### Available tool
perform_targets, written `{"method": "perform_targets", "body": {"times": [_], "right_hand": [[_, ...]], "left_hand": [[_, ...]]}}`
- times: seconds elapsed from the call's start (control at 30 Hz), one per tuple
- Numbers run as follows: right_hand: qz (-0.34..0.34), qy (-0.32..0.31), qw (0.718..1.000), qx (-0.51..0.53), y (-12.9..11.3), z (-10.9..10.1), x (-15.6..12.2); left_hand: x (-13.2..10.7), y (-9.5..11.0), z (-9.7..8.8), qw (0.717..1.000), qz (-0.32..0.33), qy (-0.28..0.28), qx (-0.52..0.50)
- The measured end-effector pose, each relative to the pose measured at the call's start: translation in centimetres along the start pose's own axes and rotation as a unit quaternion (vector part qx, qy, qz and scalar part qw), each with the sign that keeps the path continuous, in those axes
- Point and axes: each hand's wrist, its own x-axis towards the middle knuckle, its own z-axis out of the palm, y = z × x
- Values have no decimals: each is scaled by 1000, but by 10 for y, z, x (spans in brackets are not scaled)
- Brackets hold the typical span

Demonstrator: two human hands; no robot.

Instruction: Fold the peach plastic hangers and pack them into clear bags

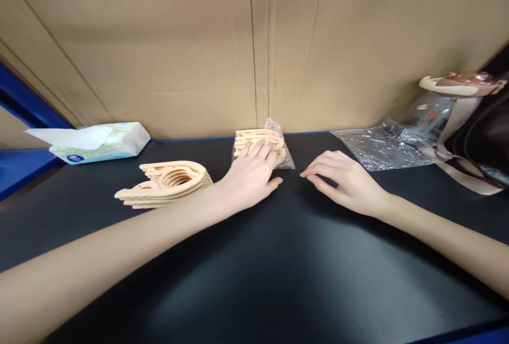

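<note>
My left hand (254, 177) lies with fingers spread over a clear plastic bag (289, 157) against the back wall. Inside the bag are several beige plastic pieces (258, 135), partly hidden by my fingers. A stack of matching V-shaped beige pieces (175, 174), which look like folded clothes hangers, sits left of that hand, partly behind my left forearm. My right hand (345, 182) hovers at or just above the black table, right of the bag. Its fingers are loosely bent, with a gap between thumb and fingers and nothing held.
A tissue pack (107, 142) with a tissue sticking out stands at the back left. Flat clear plastic bags (382, 145) lie at the back right, beside a bottle (463, 84) with a beige strap (469, 174). Brown cardboard (178, 52) walls the back of the black table (254, 280).
</note>
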Motion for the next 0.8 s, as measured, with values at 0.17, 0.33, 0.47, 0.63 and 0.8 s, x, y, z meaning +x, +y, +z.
{"method": "perform_targets", "body": {"times": [0.17, 0.33, 0.47, 0.63, 0.8], "right_hand": [[13, -9, 1000, -9, 0, -4, 2], [75, -36, 992, -92, 12, -15, 2], [197, -98, 949, -225, 34, -25, -2], [306, -152, 884, -318, 53, -41, -10], [341, -182, 865, -320, 57, -47, -17]], "left_hand": [[-47, 12, -1, 998, 58, 11, -15], [-87, 13, -3, 991, 118, 49, -29], [-105, 4, -1, 991, 110, 34, -63], [-110, -6, 0, 990, 86, -6, -113], [-111, -7, -1, 988, 81, -10, -129]]}}
